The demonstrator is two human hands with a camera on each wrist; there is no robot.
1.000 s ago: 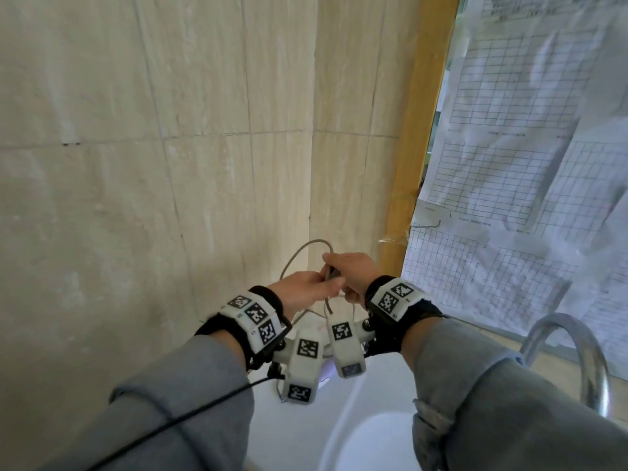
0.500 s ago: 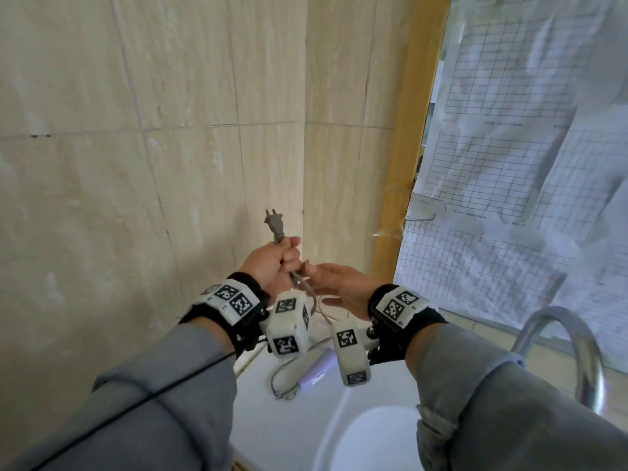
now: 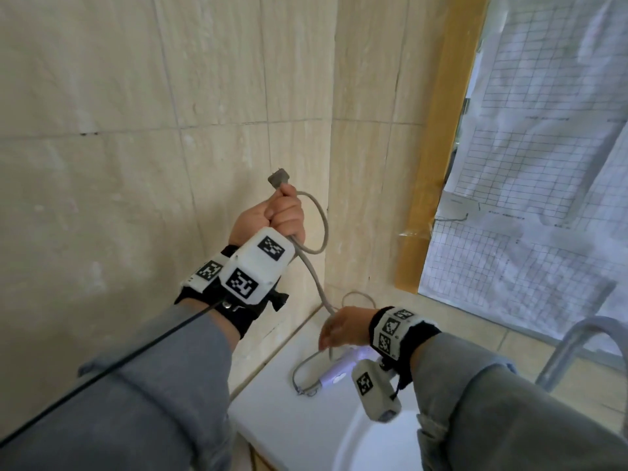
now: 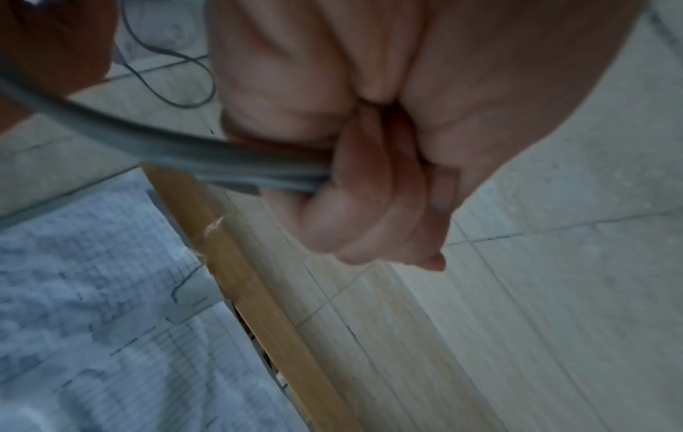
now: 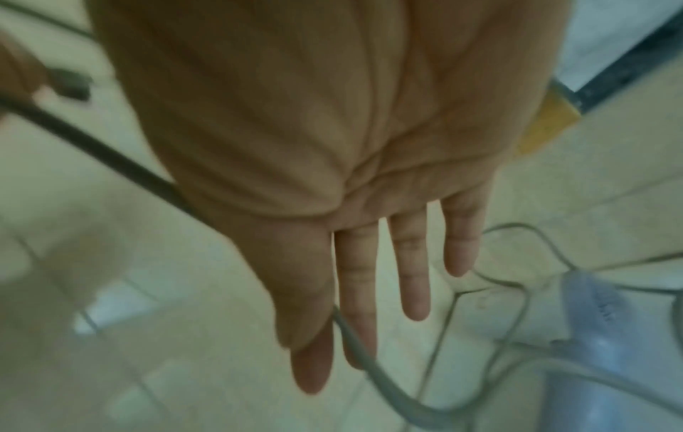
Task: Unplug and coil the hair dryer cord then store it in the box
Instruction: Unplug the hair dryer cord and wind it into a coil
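Left hand (image 3: 278,219) is raised before the tiled wall (image 3: 119,164), fist clenched round the grey cord (image 3: 314,270); the plug (image 3: 278,178) stands out above the fist, free of any socket. One loop of cord arcs out to the right of the fist and returns into it. From the fist the cord descends to the right hand (image 3: 343,329), which is low over the white counter (image 3: 285,426) with fingers (image 5: 414,277) straight and spread; the cord passes along the index finger, and whether the thumb pinches it cannot be determined. The dryer (image 3: 341,368) lies on the counter just beneath the right hand, loose cord trailing beside it. A tap (image 3: 577,348) stands at the right. No box is in view.
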